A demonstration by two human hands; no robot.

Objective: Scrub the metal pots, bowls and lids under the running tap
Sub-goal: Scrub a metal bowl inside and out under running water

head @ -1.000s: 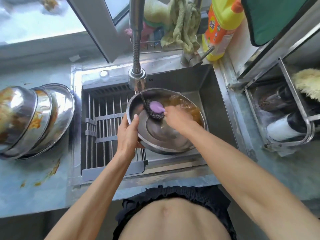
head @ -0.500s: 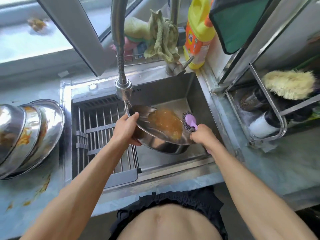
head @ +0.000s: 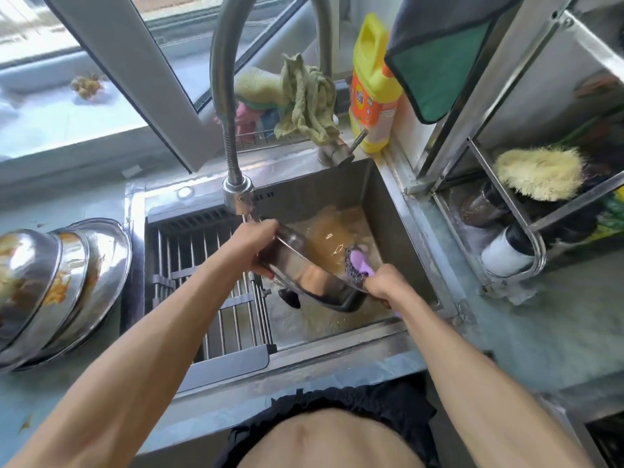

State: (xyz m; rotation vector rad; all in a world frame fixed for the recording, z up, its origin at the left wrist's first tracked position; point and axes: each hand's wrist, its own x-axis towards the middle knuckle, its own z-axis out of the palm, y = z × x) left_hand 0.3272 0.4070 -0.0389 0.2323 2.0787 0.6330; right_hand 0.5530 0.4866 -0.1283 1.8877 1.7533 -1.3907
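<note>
The left hand (head: 254, 244) has tipped the gripped bowl (head: 314, 275) toward three o'clock, dumping brown water; the right hand's (head: 385, 282) fingers clasp the scrubber (head: 358, 265).

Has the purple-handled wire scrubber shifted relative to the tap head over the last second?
Yes. The purple-handled wire scrubber, gripped by the right hand, went from just beneath the tap head out to its right, toward the sink's right wall.
</note>
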